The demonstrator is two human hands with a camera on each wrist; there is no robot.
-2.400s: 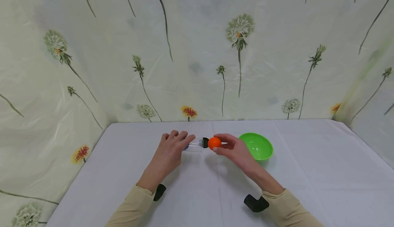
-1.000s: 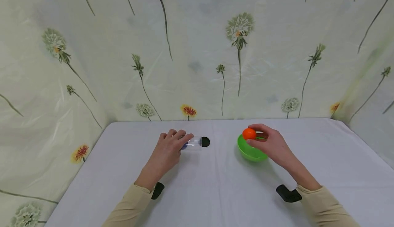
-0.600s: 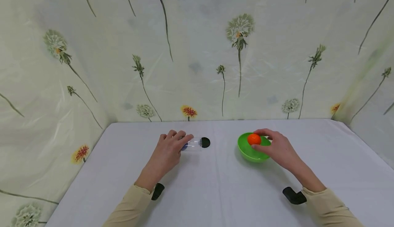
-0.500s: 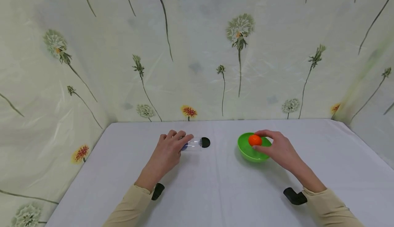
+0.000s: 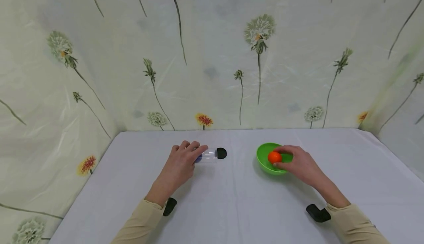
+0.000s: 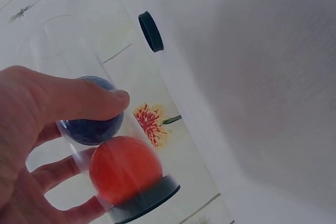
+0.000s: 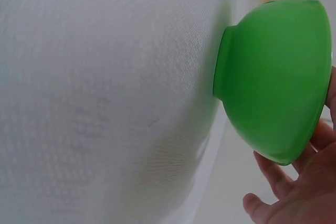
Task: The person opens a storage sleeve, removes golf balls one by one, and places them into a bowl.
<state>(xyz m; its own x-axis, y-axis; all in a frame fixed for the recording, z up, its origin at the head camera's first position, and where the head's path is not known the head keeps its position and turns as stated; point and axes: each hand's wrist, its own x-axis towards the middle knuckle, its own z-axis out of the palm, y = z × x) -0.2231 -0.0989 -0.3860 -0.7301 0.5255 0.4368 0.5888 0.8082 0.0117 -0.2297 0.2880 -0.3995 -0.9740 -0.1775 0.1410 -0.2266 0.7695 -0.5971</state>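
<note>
My left hand (image 5: 179,168) grips a clear plastic tube (image 5: 208,155) lying sideways. Inside the tube, the left wrist view shows a dark blue ball (image 6: 89,129) and a red-orange ball (image 6: 125,169), the latter against a dark end cap (image 6: 147,202). Near the tube's other end a loose dark cap (image 5: 221,153) stands on its edge on the table. With thumb and fingertips my right hand (image 5: 301,166) pinches an orange ball (image 5: 274,157) inside the green bowl (image 5: 261,155). In the right wrist view the bowl's wall (image 7: 278,77) hides that ball.
A white cloth (image 5: 212,207) covers the table. Behind it and at both sides hangs a pale curtain (image 5: 212,52) printed with dandelions. Black wrist mounts (image 5: 318,213) stick out from the sleeves.
My right hand has carried the orange ball from beside the tube's end rightward to the green bowl and lowered it inside. The left hand has stayed on the tube, almost still.
</note>
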